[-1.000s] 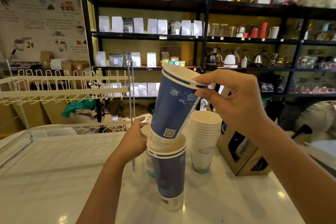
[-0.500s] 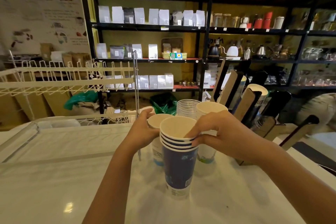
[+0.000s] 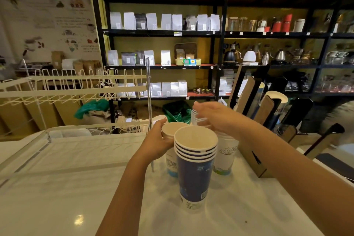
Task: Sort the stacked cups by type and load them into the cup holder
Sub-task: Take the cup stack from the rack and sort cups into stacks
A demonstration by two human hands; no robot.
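Observation:
A stack of several dark blue paper cups [image 3: 195,170] stands upright on the white counter [image 3: 76,188]. Just behind it on the left is a smaller stack of white-and-light-blue cups [image 3: 171,163], and my left hand [image 3: 159,142] grips its rim. My right hand [image 3: 216,115] hovers with fingers apart over a clear plastic cup stack [image 3: 196,119] and a white cup stack [image 3: 226,155] with a green base print; it holds nothing. The cardboard cup holder [image 3: 254,161] stands at the right, with cups [image 3: 276,99] loaded in its slanted slots.
A white wire rack [image 3: 72,90] and a thin metal post [image 3: 149,101] stand at the counter's far left. Black shelving [image 3: 218,34] with bags and kettles fills the background. A person's dark clothing shows at the far right edge.
My right hand slid the blue cups into the blue stack, let go of its rim, and moved up and back over the clear and white cups. My left hand stayed on the small stack.

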